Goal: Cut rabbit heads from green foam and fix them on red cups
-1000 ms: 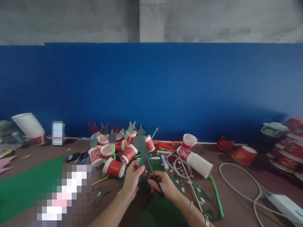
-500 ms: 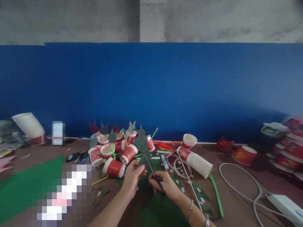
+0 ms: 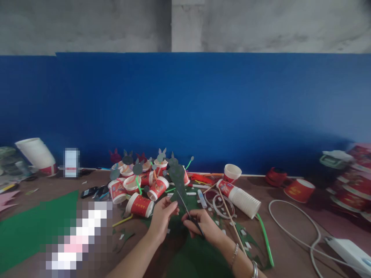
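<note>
My left hand (image 3: pixel 164 216) pinches a dark green paper piece (image 3: pixel 177 175) between thumb and fingers. The paper stands up in front of the cups, with a rounded upper part. My right hand (image 3: pixel 201 224) is wrapped round black-handled scissors (image 3: pixel 185 207), their blades pointing up and away at the paper's lower part. How far the blades are apart is hard to make out. Below both hands lies a larger dark green sheet (image 3: pixel 194 258), and small white bits are scattered around it.
Red and white paper cups (image 3: pixel 140 205), several with rabbit-shaped cut-outs, crowd behind my left hand. To the right lie a stack of cups (image 3: pixel 242 199), a glue stick (image 3: pixel 202 199), a thin stick (image 3: pixel 232 216), a green straw (image 3: pixel 265 239) and a white cable (image 3: pixel 298 210). Green paper (image 3: pixel 43 227) spreads at left.
The upright green paper has shifted slightly to the right at its top. The scissors have turned a little, handles lower right. My left hand has barely moved.
</note>
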Tool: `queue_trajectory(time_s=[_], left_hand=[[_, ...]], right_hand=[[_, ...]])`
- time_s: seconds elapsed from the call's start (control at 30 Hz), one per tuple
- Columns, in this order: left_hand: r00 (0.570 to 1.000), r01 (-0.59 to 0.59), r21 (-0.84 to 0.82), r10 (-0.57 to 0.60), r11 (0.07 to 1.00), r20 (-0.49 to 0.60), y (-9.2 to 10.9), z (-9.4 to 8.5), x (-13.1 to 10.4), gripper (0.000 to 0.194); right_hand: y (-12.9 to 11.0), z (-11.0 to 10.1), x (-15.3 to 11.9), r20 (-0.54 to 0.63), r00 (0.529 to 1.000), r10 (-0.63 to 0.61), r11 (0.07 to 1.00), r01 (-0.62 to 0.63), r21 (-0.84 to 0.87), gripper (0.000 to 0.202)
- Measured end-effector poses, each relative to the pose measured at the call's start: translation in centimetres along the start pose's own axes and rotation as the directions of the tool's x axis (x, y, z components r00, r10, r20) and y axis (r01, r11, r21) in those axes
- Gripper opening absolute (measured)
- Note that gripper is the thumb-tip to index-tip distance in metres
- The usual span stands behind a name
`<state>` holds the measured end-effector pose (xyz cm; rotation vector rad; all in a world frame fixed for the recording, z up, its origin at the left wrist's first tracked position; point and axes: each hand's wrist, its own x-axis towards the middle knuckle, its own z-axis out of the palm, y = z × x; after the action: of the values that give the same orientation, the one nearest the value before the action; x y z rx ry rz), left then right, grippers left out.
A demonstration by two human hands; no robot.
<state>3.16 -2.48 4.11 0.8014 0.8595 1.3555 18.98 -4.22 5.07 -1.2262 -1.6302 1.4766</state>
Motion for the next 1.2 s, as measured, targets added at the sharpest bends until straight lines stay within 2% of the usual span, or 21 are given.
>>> queue_trajectory(time_s=[0.2,0.53,0.7,0.97,1.2], left_hand=[[1.0,-0.006,0.063,0.006,0.998,0.0,0.02,-0.12,0.26,0.024],[0.999,0.042,0.02,-0.042,0.999,-0.014,0.33,0.08,0.08,0.029],[0.998,0.062,0.01,-0.062,0.998,0.014,0.3,0.0,0.03,0.029],[0.999,0.045,0.12,-0.049,0.992,0.023,0.04,-0.11,0.0,0.032],[0.998,0.041,0.138,-0.047,0.99,0.043,-0.11,-0.23,0.02,0.03]], right_hand=[[-0.36,0.22,-0.09,-0.014,1.0,0.016,1.0,-0.015,0.023,0.035],[-0.08,-0.22,-0.09,-0.005,1.0,0.005,0.999,-0.006,-0.036,0.031],[0.06,-0.44,-0.07,0.018,1.0,-0.017,0.998,0.018,-0.059,0.033],[-0.03,-0.27,-0.08,0.039,0.999,-0.014,1.0,0.015,-0.008,0.032],[-0.24,-0.25,-0.23,0.06,0.998,-0.015,1.0,0.014,0.006,0.038]])
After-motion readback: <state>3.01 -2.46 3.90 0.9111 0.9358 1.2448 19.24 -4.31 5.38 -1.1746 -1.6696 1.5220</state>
